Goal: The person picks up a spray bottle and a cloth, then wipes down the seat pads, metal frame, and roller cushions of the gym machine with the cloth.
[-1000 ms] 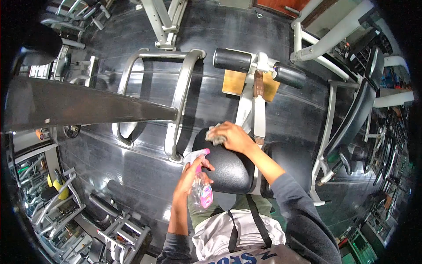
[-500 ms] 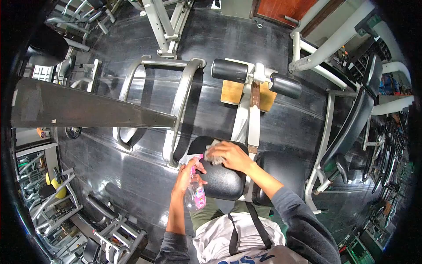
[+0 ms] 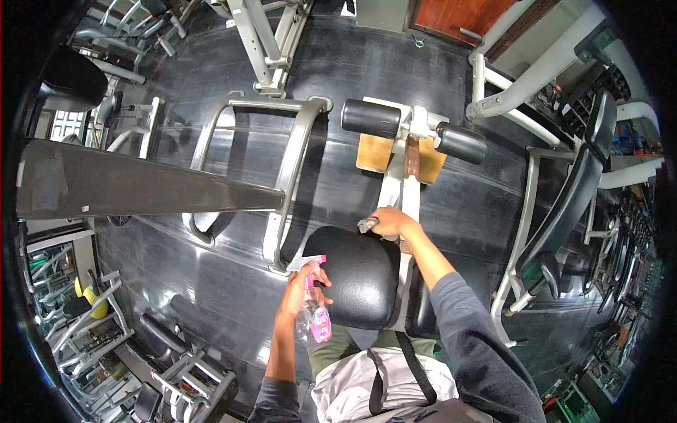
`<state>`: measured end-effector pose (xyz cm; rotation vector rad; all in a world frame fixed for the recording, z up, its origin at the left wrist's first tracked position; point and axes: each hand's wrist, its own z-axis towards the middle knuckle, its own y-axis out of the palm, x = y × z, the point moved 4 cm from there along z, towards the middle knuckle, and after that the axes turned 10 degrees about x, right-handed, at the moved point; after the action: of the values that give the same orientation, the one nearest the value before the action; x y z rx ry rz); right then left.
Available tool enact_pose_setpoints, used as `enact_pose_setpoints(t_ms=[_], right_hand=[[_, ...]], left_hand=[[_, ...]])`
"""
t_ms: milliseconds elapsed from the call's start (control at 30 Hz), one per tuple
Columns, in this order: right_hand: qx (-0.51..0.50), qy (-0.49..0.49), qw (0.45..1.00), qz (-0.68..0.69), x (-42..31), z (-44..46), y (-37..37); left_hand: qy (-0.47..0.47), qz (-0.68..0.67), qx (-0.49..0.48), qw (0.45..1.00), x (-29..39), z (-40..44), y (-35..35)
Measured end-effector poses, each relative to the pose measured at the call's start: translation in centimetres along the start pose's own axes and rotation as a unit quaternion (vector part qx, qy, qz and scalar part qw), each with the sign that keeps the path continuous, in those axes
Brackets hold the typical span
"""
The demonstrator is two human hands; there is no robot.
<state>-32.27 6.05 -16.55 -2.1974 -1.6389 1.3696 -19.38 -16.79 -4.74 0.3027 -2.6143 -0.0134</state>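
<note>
My left hand (image 3: 305, 283) is closed round the neck of a clear spray bottle (image 3: 314, 319) with a pink and white trigger head and a pink label. The bottle hangs upright at the left side of a black padded seat (image 3: 356, 282). At the seat's far right corner, my right hand (image 3: 392, 223) is closed on a crumpled grey cloth (image 3: 367, 225), whose end sticks out to the left. The cloth lies at the pad's far edge, near the white frame bar (image 3: 409, 201); whether it touches the pad is hard to tell.
Two black foam rollers (image 3: 370, 118) top the bench's far end, over a wooden plate (image 3: 374, 151). A silver tubular frame (image 3: 289, 176) and a dark beam (image 3: 141, 180) stand left. Right is a second black pad (image 3: 451, 299) and a padded backrest machine (image 3: 564, 204).
My right hand has moved the cloth from the middle of the seat's upper part to its far right corner. The left hand keeps its grip on the spray bottle, nearly still.
</note>
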Motion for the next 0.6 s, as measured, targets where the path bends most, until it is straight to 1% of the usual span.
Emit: enact_pose_setpoints(t_ms=[133, 200, 233, 267, 333, 400, 467, 500, 567, 600], right_hand=[[0.002, 0.005, 1.000, 0.028, 0.0, 0.4, 0.8], [0.021, -0.019, 0.998, 0.058, -1.3, 1.6, 1.8], [0.019, -0.039, 0.998, 0.049, -1.8, 2.5, 2.4], [0.019, -0.038, 0.998, 0.050, -2.1, 3.3, 3.0], [0.005, -0.032, 0.993, 0.113, -3.0, 4.0, 3.7], [0.000, -0.031, 0.994, 0.109, -3.1, 3.8, 3.7], [0.065, -0.079, 0.990, 0.099, -3.8, 1.6, 2.7], [0.065, -0.079, 0.990, 0.097, -4.2, -0.1, 2.1], [0.185, -0.185, 0.962, 0.075, -5.8, -4.7, 0.1], [0.222, -0.245, 0.941, 0.072, -6.7, -6.7, -0.2]], left_hand=[[0.007, -0.006, 0.001, 1.000, -0.1, 0.1, -0.2], [0.008, -0.001, 0.002, 1.000, -0.2, 0.1, -0.3], [0.001, -0.009, 0.002, 1.000, -0.2, 0.2, -0.3], [-0.007, -0.018, 0.002, 1.000, -0.3, 0.3, -0.2], [-0.009, -0.014, -0.004, 1.000, -0.3, 0.3, -0.3], [-0.009, -0.011, -0.010, 1.000, -0.2, 0.3, -0.2], [-0.007, -0.006, -0.001, 1.000, 0.0, 0.1, -0.2], [-0.007, -0.007, -0.002, 1.000, 0.0, 0.1, -0.3], [-0.009, -0.020, -0.008, 1.000, -0.3, 0.3, -0.4], [-0.010, -0.021, -0.010, 1.000, -0.4, 0.4, -0.4]])
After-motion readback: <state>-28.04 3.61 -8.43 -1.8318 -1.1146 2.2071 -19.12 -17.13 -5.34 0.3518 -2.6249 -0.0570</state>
